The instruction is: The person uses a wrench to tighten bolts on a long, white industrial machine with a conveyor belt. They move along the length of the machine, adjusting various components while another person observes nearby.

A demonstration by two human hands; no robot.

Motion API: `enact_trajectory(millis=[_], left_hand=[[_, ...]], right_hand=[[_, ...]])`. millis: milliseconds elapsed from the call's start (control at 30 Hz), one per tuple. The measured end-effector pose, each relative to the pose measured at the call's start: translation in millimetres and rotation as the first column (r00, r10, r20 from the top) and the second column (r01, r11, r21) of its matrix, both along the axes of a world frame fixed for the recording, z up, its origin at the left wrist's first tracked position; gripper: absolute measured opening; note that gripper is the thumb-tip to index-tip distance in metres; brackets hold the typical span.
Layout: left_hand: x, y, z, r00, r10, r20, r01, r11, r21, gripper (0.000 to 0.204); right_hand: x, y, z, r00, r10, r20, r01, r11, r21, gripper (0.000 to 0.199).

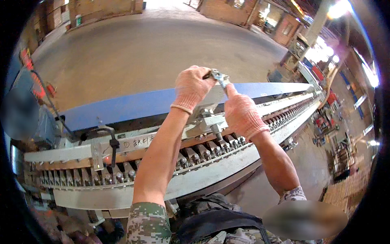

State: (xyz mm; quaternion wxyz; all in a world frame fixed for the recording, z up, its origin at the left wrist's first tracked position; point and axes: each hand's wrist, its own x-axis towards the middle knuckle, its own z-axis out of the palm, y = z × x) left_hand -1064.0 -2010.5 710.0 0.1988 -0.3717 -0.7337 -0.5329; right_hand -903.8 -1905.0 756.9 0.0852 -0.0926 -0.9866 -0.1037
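In pale pink knitted gloves, both my hands are raised over the long machine. My left hand (pixel 194 84) is closed at the left end of a small silvery metal piece (pixel 219 76), with a dark bit showing by its fingertips. My right hand (pixel 242 112) grips the same piece from below right, its index finger laid along it. The gloves partly cover the piece, so its exact kind cannot be made out. Below the hands, a grey metal block (pixel 212 122) with a bolt sits on the machine's rail.
A long row of spring-loaded metal fittings (pixel 195 158) runs along the machine, in front of a blue beam (pixel 122 106). A black clamp handle (pixel 113 143) stands up at left. Concrete floor (pixel 162 49) lies beyond; equipment (pixel 325 122) stands at right.
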Motion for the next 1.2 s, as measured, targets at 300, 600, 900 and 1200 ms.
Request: enact_trajectory(millis=[300,600,900,1200], left_hand=[[16,-7,9,0.993,-0.043,0.106,0.056,0.990,-0.127,0.035],[5,-4,-1,0.998,-0.062,0.033,0.062,0.998,0.004,0.036],[2,-8,1,0.999,-0.030,0.019,0.031,0.998,-0.049,0.030],[3,-9,-2,0.994,0.006,0.105,-0.006,1.000,-0.001,0.031]], right_hand=[[15,21,14,0.993,0.107,0.050,-0.112,0.989,0.099,0.038],[-1,-41,19,0.991,0.005,-0.130,-0.053,0.931,-0.362,0.055],[-4,-28,15,0.997,-0.029,-0.073,0.015,0.982,-0.187,0.051],[2,70,20,0.995,0.063,-0.077,-0.065,0.997,-0.028,0.021]])
